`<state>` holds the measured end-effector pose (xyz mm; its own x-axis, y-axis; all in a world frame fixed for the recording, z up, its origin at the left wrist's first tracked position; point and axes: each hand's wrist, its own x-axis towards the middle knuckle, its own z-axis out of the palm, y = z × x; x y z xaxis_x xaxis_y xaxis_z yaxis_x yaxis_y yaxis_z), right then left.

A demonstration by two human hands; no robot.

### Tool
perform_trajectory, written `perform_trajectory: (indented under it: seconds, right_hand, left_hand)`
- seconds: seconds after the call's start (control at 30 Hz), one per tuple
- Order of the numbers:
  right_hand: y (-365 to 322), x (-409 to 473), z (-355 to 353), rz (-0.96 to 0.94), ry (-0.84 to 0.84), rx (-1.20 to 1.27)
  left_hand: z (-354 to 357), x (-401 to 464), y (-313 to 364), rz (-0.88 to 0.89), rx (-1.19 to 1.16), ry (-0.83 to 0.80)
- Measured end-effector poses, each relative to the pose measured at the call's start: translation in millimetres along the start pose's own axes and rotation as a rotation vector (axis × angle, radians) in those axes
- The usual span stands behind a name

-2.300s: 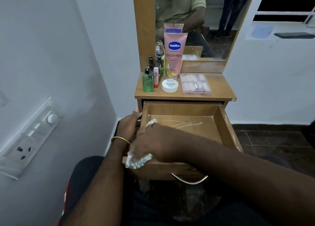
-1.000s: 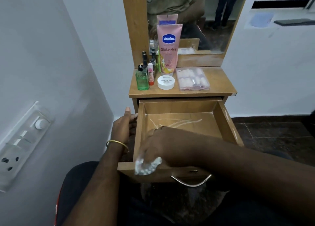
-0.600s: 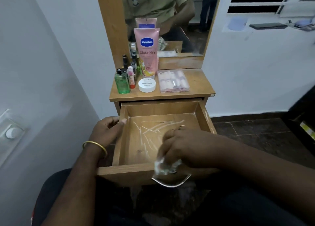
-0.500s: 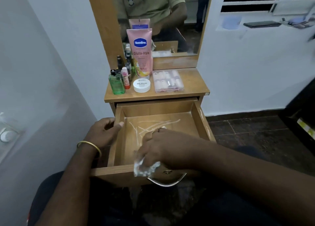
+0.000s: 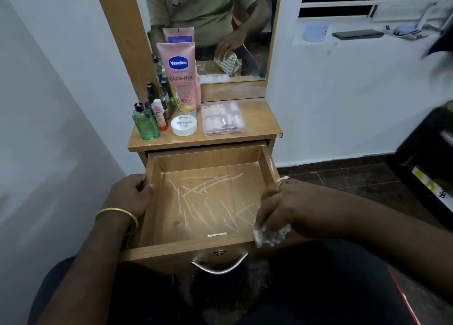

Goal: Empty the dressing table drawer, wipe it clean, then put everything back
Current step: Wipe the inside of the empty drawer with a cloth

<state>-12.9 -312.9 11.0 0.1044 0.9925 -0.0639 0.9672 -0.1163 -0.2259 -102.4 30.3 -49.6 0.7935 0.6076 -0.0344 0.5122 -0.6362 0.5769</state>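
Drawer (image 5: 208,168) — cloth (image 5: 269,235) gripped in right hand (image 5: 282,207).

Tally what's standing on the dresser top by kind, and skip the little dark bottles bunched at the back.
Pink tube: 1
Green bottle: 1
Pink stick: 1
White jar: 1
Clear case: 1
Total: 5

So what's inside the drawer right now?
The drawer holds no items, only pale streaks on its floor. The right hand, gripping the cloth, hides the near right corner.
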Motion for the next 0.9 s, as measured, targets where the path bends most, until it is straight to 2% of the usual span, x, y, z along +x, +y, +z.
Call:
perform_trajectory:
  seconds: [0.23,0.4,0.6,0.9]
  right_hand:
    - [-21,54,16,-0.081,0.073,0.071]
    - [5,3,7,-0.029,0.041,0.076]
    - [38,-67,4,0.049,0.054,-0.03]
    - [57,-100,-7,0.063,0.055,-0.118]
  left_hand:
    - [-4,-8,5,0.037,0.0,0.027]
    - [-4,-11,8,0.038,0.025,0.033]
    - [-3,-11,7,0.013,0.04,0.021]
    - [-6,-13,8,-0.022,0.057,-0.016]
